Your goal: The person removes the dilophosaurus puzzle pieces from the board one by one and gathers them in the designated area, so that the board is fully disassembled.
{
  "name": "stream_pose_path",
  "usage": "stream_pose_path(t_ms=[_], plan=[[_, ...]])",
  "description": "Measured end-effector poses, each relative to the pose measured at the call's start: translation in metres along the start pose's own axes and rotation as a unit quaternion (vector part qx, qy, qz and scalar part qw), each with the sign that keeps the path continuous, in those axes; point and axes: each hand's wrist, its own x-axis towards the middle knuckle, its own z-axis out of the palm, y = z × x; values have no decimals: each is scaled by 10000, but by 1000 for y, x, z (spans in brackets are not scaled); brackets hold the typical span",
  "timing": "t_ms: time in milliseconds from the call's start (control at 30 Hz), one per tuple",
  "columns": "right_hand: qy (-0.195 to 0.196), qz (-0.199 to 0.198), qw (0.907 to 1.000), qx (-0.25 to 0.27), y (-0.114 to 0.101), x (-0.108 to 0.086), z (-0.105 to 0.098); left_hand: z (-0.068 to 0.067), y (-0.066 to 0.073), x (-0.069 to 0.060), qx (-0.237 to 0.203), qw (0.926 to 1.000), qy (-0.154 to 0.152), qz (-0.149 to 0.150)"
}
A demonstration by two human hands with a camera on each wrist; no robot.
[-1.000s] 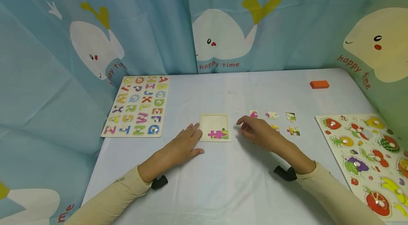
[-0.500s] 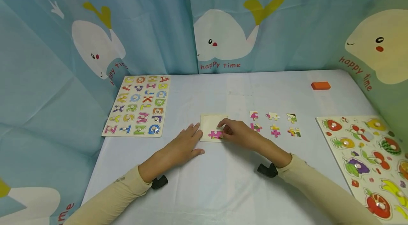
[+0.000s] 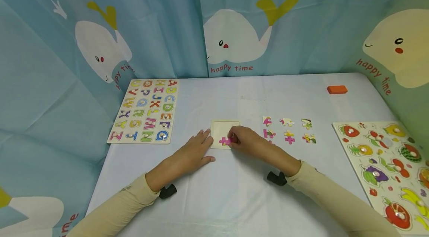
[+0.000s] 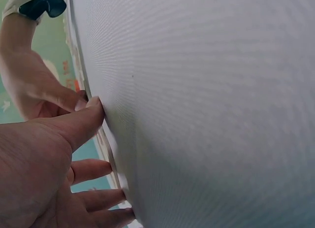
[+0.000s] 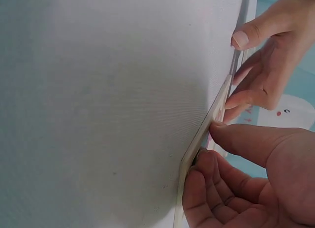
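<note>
A small square wooden puzzle tray [image 3: 225,120] lies on the table, with a pink jigsaw piece [image 3: 225,141] along its lower edge. My left hand [image 3: 192,154] lies flat with fingers spread, its fingertips against the tray's left edge. Over the lower right corner, my right hand [image 3: 249,141] has its thumb and curled fingers closed at a puzzle piece, mostly hidden beneath them. In the right wrist view, a sliver of pink shows between thumb and index finger at the tray edge [image 5: 206,118]. Right of the tray, several loose pieces [image 3: 289,138] lie in rows.
An alphabet puzzle board [image 3: 144,112] lies at the back left. To the right is a fruit puzzle board [image 3: 385,170]. An orange block [image 3: 337,89] sits at the back right. Blue whale-print curtains [image 3: 167,24] hang behind the table.
My right hand has moved left from beside the loose pieces to the tray's lower right corner, and its fingers have closed further there. The left hand has stayed in place.
</note>
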Motion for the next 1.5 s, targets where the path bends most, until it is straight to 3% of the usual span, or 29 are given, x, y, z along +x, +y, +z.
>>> stream_pose_path(t_ms=[200,500,867,1233,1500], plan=[[84,-55,9999,-115,-2,-2,0,0,-1,1,-7,10000,50,48],[440,-465,9970,-427,-1,-5,2,-1,0,2,11,10000,36,37],[255,-265,9991,-189,0,-5,0,-1,0,0,-72,10000,21,59],[532,-1120,9922,-99,4,-10,0,-1,1,-1,-45,9999,92,93],[446,-864,9947,338,9,-20,-11,0,-1,0,20,9999,87,107]])
